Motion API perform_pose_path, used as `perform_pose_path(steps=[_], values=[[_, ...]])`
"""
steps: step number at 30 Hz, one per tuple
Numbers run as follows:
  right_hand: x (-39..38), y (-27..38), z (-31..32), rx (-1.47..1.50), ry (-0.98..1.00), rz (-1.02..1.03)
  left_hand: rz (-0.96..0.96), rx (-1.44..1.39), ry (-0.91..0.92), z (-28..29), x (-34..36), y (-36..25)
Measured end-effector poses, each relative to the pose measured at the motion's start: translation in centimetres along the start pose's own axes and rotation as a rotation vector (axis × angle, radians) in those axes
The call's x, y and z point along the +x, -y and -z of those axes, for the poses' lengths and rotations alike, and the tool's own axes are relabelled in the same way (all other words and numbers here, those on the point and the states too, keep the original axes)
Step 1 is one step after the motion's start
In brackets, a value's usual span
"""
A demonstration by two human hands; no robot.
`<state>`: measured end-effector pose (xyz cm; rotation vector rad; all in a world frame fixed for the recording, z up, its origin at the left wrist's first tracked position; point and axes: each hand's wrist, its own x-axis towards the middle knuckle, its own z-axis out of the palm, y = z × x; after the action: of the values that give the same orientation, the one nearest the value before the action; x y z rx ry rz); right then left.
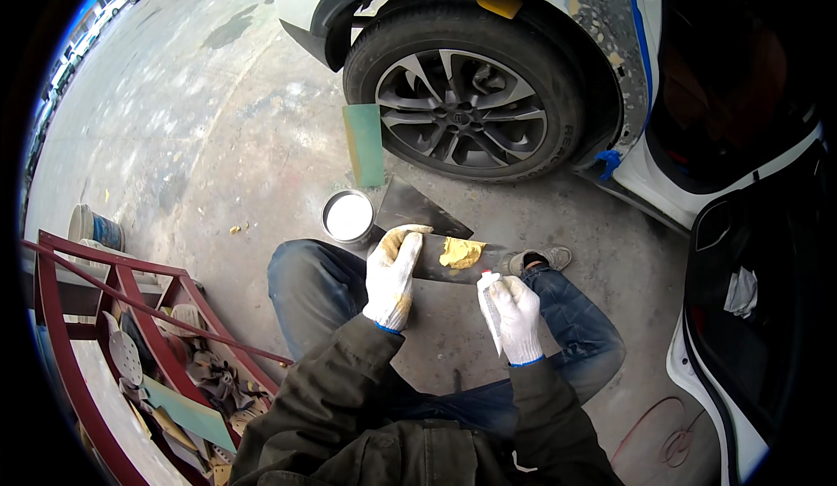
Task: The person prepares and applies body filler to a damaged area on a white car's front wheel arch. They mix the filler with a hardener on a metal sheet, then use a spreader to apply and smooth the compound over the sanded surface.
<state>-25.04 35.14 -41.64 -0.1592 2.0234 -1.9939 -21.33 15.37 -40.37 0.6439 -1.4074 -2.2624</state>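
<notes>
Just in front of the wheel (462,111), a stiff, light dark mixing board (436,255) bearing soft yellow filler (460,252) is clamped at its edge by the left hand (390,278), while a small squeezable tube (490,310) is gripped by the right hand (519,319).

- You're facing a white car's alloy wheel (462,113), patches of filler showing on the body panel (602,15) behind it.
- A green sanding block (364,144) is leaning by the tyre.
- A red metal cart (131,329) is sitting at your left, holding sanding pads.
- A bucket (94,227) is standing beyond it.
</notes>
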Motion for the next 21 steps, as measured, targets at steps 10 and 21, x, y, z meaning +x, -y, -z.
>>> perform_pose_path(steps=[10, 21], values=[[-0.7, 1.9, 0.2, 0.031, -0.047, -0.008, 0.026, -0.073, 0.064, -0.9, -1.2, -1.8], [-0.8, 3.1, 0.0, 0.079, -0.086, -0.009, 0.021, -0.110, 0.083, -0.9, -1.3, -1.8]])
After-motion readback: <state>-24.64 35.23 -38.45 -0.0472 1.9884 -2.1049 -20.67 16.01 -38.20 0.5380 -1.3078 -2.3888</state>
